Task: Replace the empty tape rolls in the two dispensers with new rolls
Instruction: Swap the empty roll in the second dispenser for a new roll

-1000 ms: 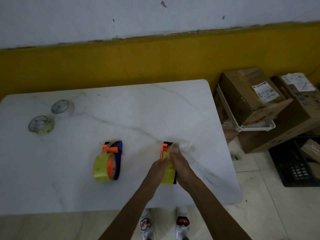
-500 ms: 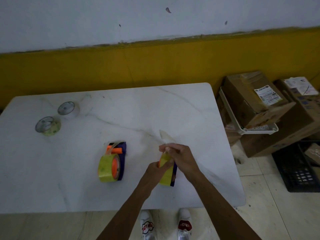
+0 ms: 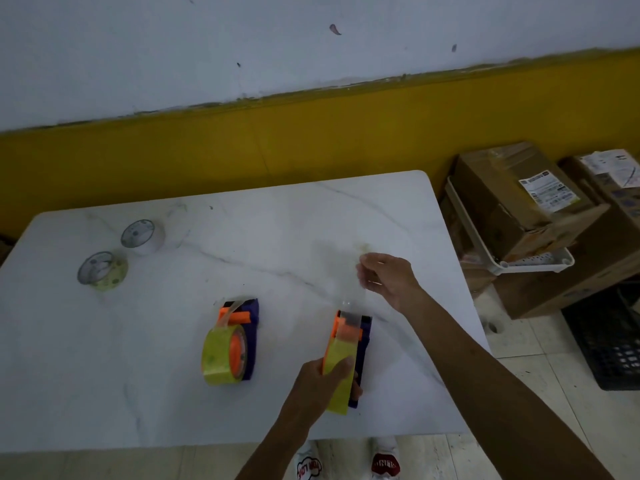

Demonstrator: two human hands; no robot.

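The right hand point(image 3: 389, 282) has drawn away from the right dispenser point(image 3: 349, 355) since half a second ago — then both hands were bunched over it, and now this one is lifted toward the far side of the table point(image 3: 104, 375), fingers pinched on a clear strip of tape point(image 3: 360, 292) that runs back down to the dispenser's front end. The left hand point(image 3: 320, 379) is closed around the yellow-green roll point(image 3: 337, 362) mounted in that dispenser, pressing it to the table near the front edge. The left dispenser point(image 3: 233, 344), also carrying a yellow-green roll, lies just beside it, untouched and unchanged. Two spent cores point(image 3: 119, 254) sit well apart at the far left corner — same places as before.
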